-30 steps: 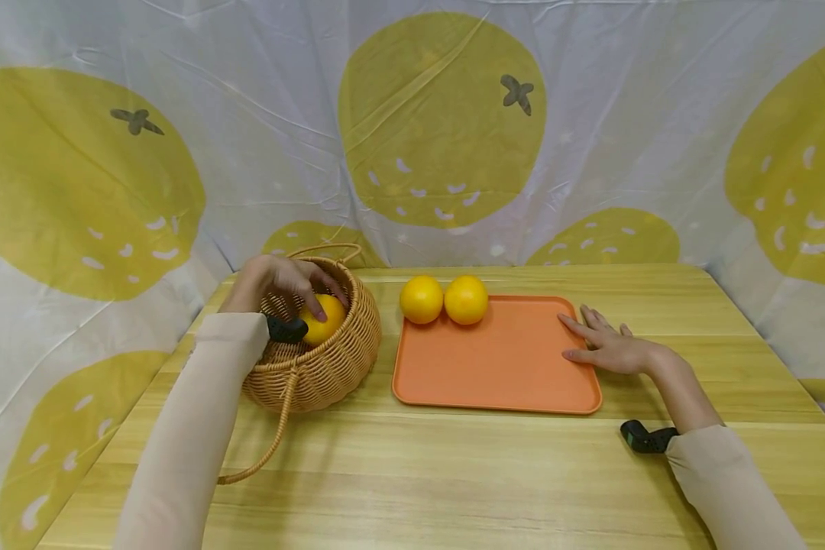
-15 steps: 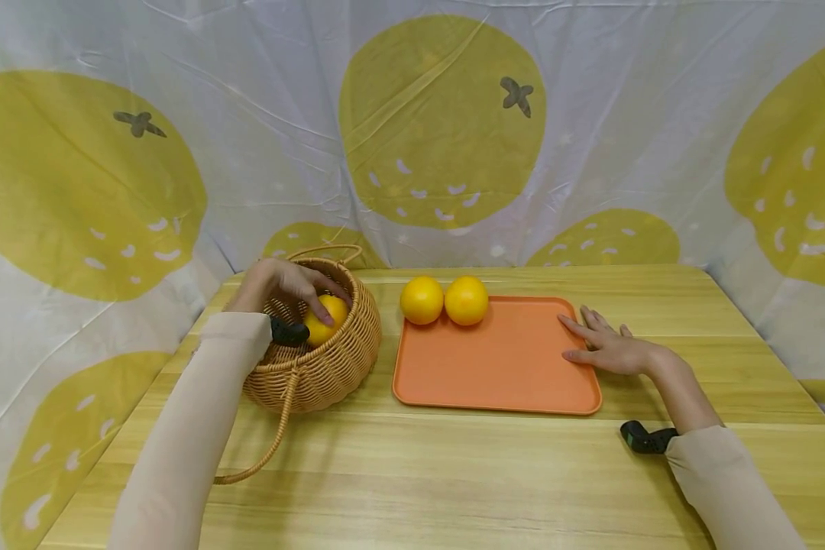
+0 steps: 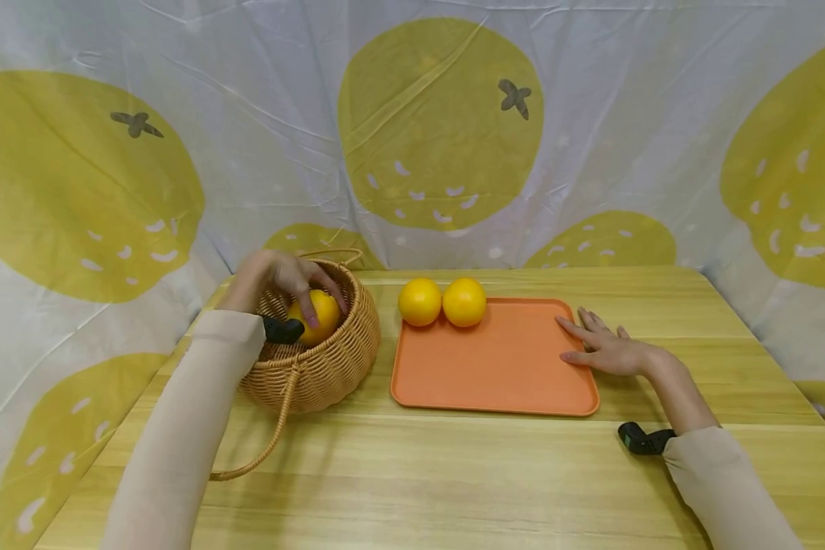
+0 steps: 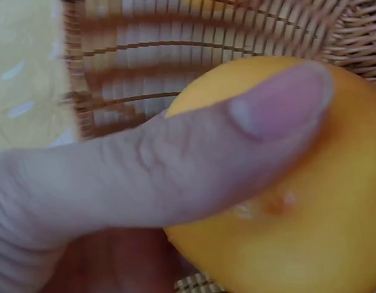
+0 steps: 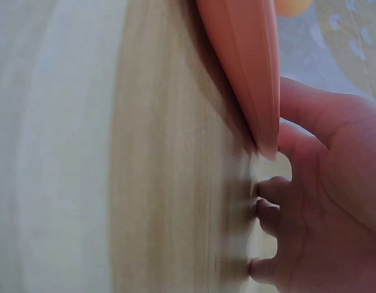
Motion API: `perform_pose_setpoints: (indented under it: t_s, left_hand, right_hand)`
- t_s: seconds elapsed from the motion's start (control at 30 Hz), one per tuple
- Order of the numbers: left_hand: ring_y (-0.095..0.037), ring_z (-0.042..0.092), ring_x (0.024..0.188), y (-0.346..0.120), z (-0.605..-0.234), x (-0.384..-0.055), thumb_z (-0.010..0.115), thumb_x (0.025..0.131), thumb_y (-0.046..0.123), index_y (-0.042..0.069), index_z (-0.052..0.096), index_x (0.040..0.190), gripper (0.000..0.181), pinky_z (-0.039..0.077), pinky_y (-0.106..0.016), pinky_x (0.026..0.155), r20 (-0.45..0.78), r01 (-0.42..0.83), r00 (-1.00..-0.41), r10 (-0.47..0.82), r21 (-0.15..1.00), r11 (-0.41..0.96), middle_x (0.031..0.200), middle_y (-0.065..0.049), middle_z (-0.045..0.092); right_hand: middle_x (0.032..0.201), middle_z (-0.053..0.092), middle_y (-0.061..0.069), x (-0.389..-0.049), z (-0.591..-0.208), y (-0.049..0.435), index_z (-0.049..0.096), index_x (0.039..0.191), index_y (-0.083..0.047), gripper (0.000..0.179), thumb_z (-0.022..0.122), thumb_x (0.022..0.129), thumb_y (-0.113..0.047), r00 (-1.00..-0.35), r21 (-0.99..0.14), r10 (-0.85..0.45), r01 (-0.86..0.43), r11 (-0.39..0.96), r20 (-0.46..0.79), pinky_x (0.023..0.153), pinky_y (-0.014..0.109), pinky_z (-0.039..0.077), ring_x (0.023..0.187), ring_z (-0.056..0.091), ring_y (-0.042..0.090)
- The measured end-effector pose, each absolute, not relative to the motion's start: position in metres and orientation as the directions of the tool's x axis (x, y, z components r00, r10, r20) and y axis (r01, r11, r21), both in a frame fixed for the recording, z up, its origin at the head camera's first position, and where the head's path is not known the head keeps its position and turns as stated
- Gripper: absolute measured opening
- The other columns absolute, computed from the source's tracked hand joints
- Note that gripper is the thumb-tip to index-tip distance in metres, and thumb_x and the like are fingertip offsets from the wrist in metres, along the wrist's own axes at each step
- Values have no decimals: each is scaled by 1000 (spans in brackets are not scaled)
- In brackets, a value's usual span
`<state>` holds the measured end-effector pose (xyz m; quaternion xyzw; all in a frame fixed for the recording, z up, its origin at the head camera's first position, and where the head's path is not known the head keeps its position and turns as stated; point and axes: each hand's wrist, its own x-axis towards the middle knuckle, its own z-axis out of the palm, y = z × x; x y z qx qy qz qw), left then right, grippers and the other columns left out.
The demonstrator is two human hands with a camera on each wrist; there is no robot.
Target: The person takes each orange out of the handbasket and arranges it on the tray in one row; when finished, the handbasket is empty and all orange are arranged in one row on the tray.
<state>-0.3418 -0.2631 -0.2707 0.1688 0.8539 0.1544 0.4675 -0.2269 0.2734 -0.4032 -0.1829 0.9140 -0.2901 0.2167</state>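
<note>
Inside the wicker basket (image 3: 337,374), my left hand (image 3: 285,276) holds an orange (image 3: 325,312). The left wrist view shows the thumb (image 4: 194,159) lying across that orange; the other fingertips are mostly hidden. Two more oranges sit side by side at the back left corner of an orange-coloured tray (image 3: 495,367): a left one (image 3: 420,302) and a right one (image 3: 464,302). My right hand (image 3: 615,351) lies with spread fingers at the tray's right edge. Thumb and index finger touch the rim, while other fingertips rest on the table.
The basket's handle (image 3: 268,454) hangs down to the wooden table (image 3: 454,481) at the front left. Behind the table hangs a cloth (image 3: 591,153) printed with large yellow fruit. A black device (image 3: 646,439) is strapped to each wrist.
My left hand and the orange in it have shifted slightly left and up within the basket. The right hand, the tray and the two oranges on it stay put.
</note>
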Motion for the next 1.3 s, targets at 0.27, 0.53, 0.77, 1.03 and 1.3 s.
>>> perform_pose_setpoints:
  t_s: [0.27, 0.53, 0.77, 1.03, 1.3]
  left_hand:
    - [-25, 55, 121, -263, -240, -328, 86, 85, 20, 16, 58, 147, 68, 53, -33, 95, -637, 282, -561, 529, 454, 845, 153, -16, 45]
    - [-26, 57, 121, -266, -214, -306, 83, 88, 21, 18, 61, 144, 61, 52, -37, 97, -408, 324, -680, 609, 579, 749, 153, -9, 52]
    - [-24, 61, 109, -246, -216, -293, 81, 91, 19, 25, 63, 140, 53, 55, -34, 89, -92, 305, -854, 511, 708, 637, 132, -7, 64]
    - [-25, 59, 103, -210, -223, -276, 82, 88, 18, 23, 62, 137, 53, 54, -33, 83, 19, 294, -900, 435, 763, 575, 132, -9, 58]
    - [-27, 61, 106, -168, -220, -242, 75, 94, 23, 17, 47, 144, 57, 55, -35, 83, 48, 304, -895, 443, 792, 529, 132, -14, 56]
  right_hand:
    - [170, -19, 27, -232, -415, 280, 9, 168, -14, 89, 54, 103, -55, -848, -595, -444, -203, 777, -290, 113, 77, -17, 156, -20, 49]
    - [169, -20, 28, -234, -420, 285, 8, 168, -18, 87, 54, 104, -55, -843, -619, -464, -215, 756, -274, 112, 77, -19, 155, -23, 48]
    - [167, -16, 34, -228, -404, 276, 11, 166, -5, 87, 57, 105, -46, -843, -597, -445, -197, 777, -302, 112, 78, -17, 154, -18, 54]
    - [168, -15, 34, -228, -403, 273, 12, 166, -5, 86, 56, 105, -45, -841, -593, -443, -193, 782, -310, 112, 79, -16, 154, -17, 54]
    - [167, -16, 34, -229, -405, 274, 11, 166, -4, 86, 56, 105, -45, -843, -602, -449, -199, 773, -297, 111, 79, -17, 154, -18, 54]
